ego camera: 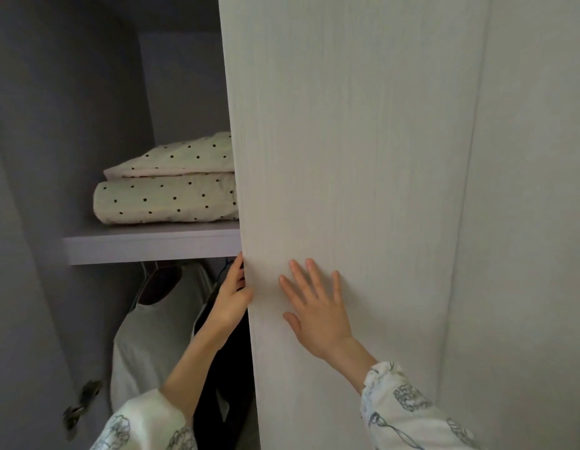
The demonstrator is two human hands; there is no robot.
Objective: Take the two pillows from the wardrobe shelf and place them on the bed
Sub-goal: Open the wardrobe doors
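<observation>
Two hands on one wardrobe door (347, 157): left hand (231, 297) curled around its edge, right hand (317, 306) flat, fingers spread wide. Behind, two hanging garments (145, 336). Farther up, two dotted pillows (168, 190) stacked on one shelf (145, 245), partly hidden by door.

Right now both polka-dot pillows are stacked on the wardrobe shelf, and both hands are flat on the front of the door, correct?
Not quite. Only the right hand lies flat on the door. The left hand curls around the door's edge. The head view shows this. The two polka-dot pillows are indeed stacked on the wardrobe shelf.
</observation>
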